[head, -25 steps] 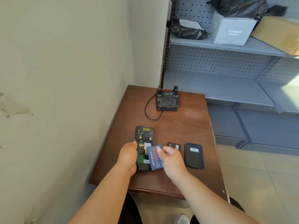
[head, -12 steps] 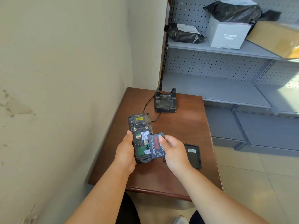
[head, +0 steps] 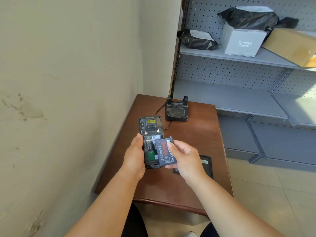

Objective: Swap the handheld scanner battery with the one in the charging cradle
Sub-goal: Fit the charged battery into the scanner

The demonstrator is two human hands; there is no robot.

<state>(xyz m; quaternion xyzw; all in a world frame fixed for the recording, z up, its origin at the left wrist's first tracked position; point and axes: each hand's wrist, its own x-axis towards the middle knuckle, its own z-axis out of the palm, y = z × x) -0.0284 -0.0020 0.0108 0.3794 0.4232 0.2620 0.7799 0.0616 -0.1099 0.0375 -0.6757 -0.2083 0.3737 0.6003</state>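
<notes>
Left hand (head: 135,156) grips scanner (head: 151,141), bay open; right hand (head: 185,157) pinches battery (head: 165,151) beside it — insertion step, likely. Next: align contacts, seat flat.

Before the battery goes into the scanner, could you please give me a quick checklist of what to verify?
1. Grip on the scanner: ok, the left hand holds it with its back facing up.
2. The battery bay is open and empty: ok.
3. Hold on the battery: ok, the right hand pinches it at the bay's right edge.
4. Contacts lined up with the bay: cannot tell.
5. The back cover is nearby: ok, it lies on the table.
</notes>
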